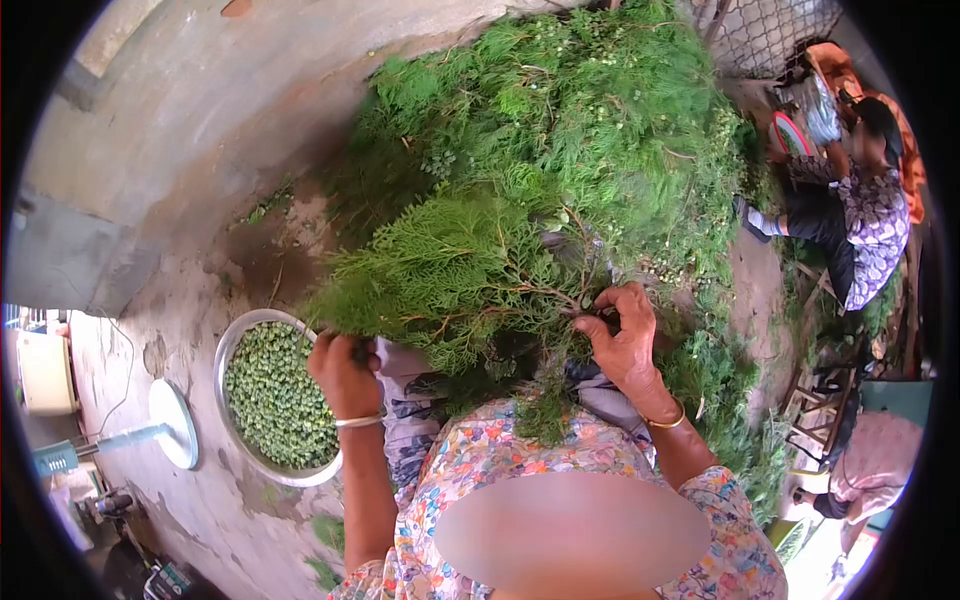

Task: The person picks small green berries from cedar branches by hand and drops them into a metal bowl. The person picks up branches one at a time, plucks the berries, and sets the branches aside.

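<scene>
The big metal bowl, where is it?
In the head view, the bowl sits on the floor at the left, between the person's left hand and the round base.

Feathery green branch [450, 265], held sideways, leafy tips [350, 297] at left, forked brown stem [550, 293] at right.

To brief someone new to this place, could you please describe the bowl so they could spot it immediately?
From the big heap of green branches, look down and left to the person's left hand. Beside it, on the floor, sits the round, silvery bowl. Unlike the pale disc farther left, it holds small green pods.
</scene>
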`<state>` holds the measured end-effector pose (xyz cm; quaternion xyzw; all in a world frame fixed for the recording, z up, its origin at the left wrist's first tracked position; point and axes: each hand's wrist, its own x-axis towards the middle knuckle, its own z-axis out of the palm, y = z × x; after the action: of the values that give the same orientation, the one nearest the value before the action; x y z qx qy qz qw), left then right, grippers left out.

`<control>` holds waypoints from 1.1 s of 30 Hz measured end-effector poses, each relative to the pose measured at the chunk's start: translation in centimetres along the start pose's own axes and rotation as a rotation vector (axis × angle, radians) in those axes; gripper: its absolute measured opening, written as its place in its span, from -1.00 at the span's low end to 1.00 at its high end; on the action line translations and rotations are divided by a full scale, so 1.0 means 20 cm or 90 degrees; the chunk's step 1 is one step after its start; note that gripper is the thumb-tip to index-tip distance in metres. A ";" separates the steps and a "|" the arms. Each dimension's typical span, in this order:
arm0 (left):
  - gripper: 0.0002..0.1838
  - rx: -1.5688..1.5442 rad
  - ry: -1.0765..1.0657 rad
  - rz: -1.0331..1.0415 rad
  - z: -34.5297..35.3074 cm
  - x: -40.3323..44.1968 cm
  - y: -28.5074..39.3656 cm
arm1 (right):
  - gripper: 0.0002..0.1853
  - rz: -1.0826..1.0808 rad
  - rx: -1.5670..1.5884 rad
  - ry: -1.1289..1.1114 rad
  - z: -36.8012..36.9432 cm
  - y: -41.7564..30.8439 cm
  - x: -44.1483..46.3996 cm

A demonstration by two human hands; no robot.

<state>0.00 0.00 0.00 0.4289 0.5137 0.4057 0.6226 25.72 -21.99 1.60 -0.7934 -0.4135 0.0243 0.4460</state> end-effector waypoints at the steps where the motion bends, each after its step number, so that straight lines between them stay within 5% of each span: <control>1: -0.78 -0.191 -0.008 -0.079 -0.06 0.02 0.02 | -0.65 -0.016 -0.009 0.010 0.01 -0.01 0.00; 2: -0.83 -0.425 -0.036 -0.177 -0.17 0.08 -0.01 | -0.64 -0.032 -0.017 0.019 0.02 -0.01 -0.01; 7: -0.88 -0.486 -0.112 -0.119 0.19 -0.11 0.29 | -0.63 -0.034 -0.022 0.005 0.01 -0.02 0.02; 9: -0.88 -0.282 -0.345 0.012 0.33 -0.13 0.32 | -0.63 -0.029 -0.027 0.001 -0.01 -0.02 0.03; 11: -0.89 -0.052 -0.420 0.088 0.54 -0.17 0.37 | -0.62 -0.073 -0.079 0.000 -0.02 -0.01 0.05; 13: -0.84 0.261 -0.384 0.406 0.76 -0.19 0.34 | -0.63 -0.075 -0.074 0.004 -0.03 -0.02 0.05; 15: -0.75 0.342 -0.399 0.615 0.89 -0.09 0.20 | -0.63 -0.076 -0.070 0.007 -0.03 -0.02 0.04; 18: -0.68 0.522 -0.386 0.705 1.02 -0.07 0.18 | -0.64 -0.091 -0.081 0.007 -0.03 -0.02 0.04; 33: -0.78 0.668 -0.423 0.773 0.97 0.05 0.14 | -0.65 -0.070 -0.038 -0.002 -0.03 -0.01 0.05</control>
<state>19.05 -0.50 4.45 0.9567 0.1078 0.2324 0.1380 26.54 -21.65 2.53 -0.7826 -0.4575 -0.0113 0.4220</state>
